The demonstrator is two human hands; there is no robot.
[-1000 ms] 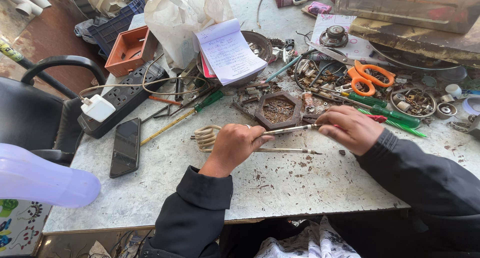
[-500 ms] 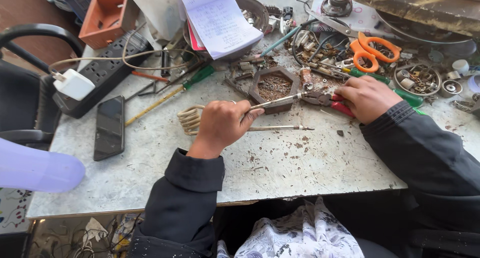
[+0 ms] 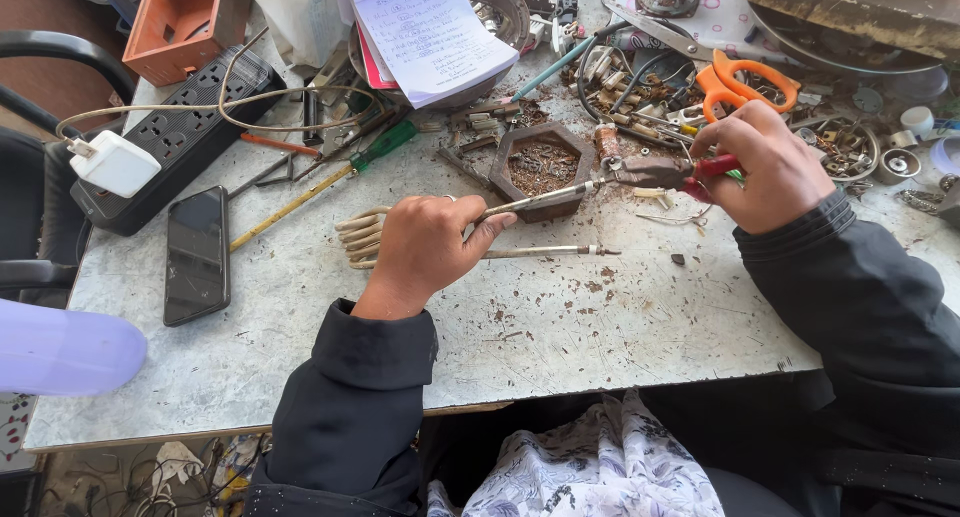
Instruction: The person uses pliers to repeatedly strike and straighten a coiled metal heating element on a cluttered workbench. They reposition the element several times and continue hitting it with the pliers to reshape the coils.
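Left hand is fisted round the stiff metal heating coil on the table; right hand squeezes red-handled pliers, pinching its hard, slim rod end.

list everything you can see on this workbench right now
coiled metal heating element: 1, silvery, gripped by left hand, two rod ends pointing right
red-handled pliers: 1, clamped on upper rod tip
hexagonal dark tray: 1, brown, holds debris, behind rods
orange-handled scissors: 1, upper right
green-handled screwdriver: 1, centre left
black power strip: 1, left, white plug in it
black phone: 1, left, lying flat
open notebook: 1, white, top centre
orange box: 1, top left
left hand: holds element
right hand: holds pliers
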